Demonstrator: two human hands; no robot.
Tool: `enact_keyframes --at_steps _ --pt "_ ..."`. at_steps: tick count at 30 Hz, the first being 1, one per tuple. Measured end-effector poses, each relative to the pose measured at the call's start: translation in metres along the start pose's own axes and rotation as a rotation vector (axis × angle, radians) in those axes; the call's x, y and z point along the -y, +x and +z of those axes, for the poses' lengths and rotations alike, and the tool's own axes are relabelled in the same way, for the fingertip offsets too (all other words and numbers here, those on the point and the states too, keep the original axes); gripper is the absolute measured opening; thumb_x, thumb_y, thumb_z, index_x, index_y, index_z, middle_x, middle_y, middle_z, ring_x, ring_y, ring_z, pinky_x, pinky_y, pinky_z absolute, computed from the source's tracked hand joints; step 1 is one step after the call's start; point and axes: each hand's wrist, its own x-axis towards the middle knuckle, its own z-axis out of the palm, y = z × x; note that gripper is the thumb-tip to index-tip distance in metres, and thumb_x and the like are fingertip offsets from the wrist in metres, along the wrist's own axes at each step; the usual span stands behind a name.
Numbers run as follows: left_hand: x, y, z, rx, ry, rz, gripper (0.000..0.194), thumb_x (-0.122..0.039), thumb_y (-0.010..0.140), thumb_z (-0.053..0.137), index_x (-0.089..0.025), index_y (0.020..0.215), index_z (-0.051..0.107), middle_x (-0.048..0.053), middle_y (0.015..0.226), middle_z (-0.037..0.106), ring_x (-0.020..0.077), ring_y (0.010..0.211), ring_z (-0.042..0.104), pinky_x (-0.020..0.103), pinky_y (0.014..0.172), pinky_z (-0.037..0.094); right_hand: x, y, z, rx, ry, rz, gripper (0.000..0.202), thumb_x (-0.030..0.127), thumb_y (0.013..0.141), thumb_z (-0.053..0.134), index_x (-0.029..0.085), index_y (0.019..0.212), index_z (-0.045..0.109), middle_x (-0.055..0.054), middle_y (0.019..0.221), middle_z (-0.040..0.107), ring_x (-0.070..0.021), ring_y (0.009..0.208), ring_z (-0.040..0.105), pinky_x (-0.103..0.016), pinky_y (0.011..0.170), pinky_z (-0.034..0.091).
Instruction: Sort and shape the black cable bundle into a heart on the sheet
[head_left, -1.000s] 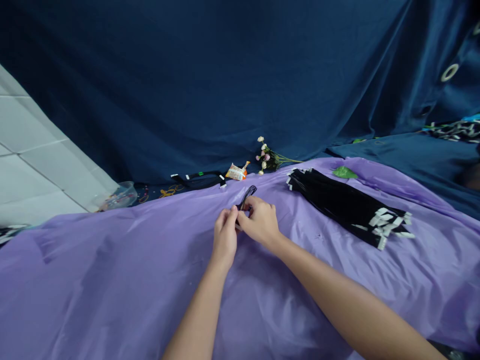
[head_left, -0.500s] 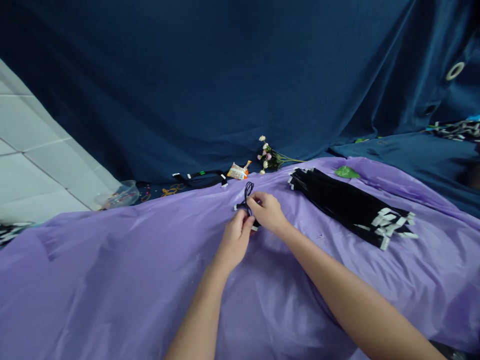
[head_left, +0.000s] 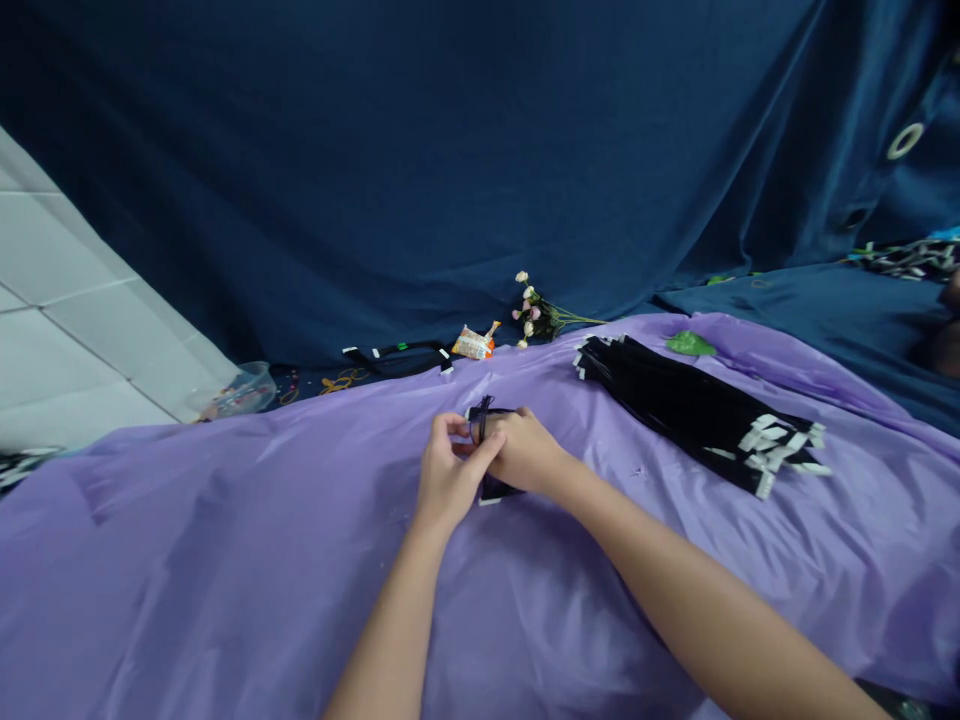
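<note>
A thin black cord [head_left: 484, 406] is gathered in small loops between my two hands, above the middle of the purple cloth [head_left: 300, 560]. My left hand [head_left: 448, 465] pinches at it from the left, thumb and fingertips bent around the loops. From the right, my right hand [head_left: 525, 448] has its fingers curled round the same cord, and its fingertips are partly hidden. Beneath the hands lies a black strap [head_left: 496, 488] with white ends, mostly covered by them. Whether the cord is joined to the strap, I cannot tell.
To the right lies a bundle of black straps [head_left: 667, 405] with white ends. Behind are a snack packet [head_left: 474, 343], artificial flowers [head_left: 536, 312], two loose straps [head_left: 420, 350] and a clear plastic tray [head_left: 251, 388]. A green leaf [head_left: 691, 344] rests near a blue curtain [head_left: 375, 180].
Both hands have come closer together, the left moving slightly left and the right lower. The cord loops sit lower and more bunched, and more of the strap shows below the hands.
</note>
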Motion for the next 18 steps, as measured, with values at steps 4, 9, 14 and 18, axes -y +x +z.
enact_keyframes --at_steps 4,9,14,18 --pt "0.006 0.004 0.001 -0.068 0.026 0.048 0.048 -0.042 0.061 0.079 -0.019 0.095 0.055 0.002 0.093 0.056 0.0118 0.066 0.055 0.023 0.057 0.044 -0.002 0.0 0.006 0.029 -0.029 -0.069 0.017 0.018 0.081 0.05 0.016 0.087 0.066 -0.008 0.087 0.07 -0.0191 0.08 0.064 -0.026 0.067 0.039" --pt "0.007 0.006 0.0 -0.052 -0.012 0.053 0.04 -0.039 0.061 0.079 -0.019 0.09 0.059 0.003 0.088 0.059 0.0135 0.068 0.056 0.022 0.056 0.042 -0.006 0.001 0.008 0.034 -0.062 -0.134 0.018 0.019 0.08 0.05 0.016 0.091 0.065 -0.008 0.091 0.069 -0.0185 0.079 0.063 -0.026 0.067 0.041" --pt "0.003 0.006 -0.001 -0.133 0.029 0.109 0.023 -0.032 0.066 0.074 -0.019 0.079 0.06 0.001 0.078 0.06 0.013 0.064 0.054 0.024 0.063 0.041 0.0 -0.001 0.011 0.031 -0.126 -0.182 0.026 0.013 0.075 0.05 0.013 0.097 0.064 -0.011 0.095 0.068 -0.0235 0.086 0.064 -0.033 0.075 0.041" --pt "0.0 0.004 -0.004 -0.209 0.331 0.247 0.012 -0.027 0.074 0.064 -0.02 0.075 0.055 -0.001 0.073 0.059 0.014 0.064 0.054 0.026 0.067 0.039 0.006 -0.003 0.014 0.046 -0.168 -0.23 0.027 0.012 0.076 0.048 0.01 0.097 0.063 -0.015 0.095 0.068 -0.026 0.084 0.064 -0.039 0.079 0.04"
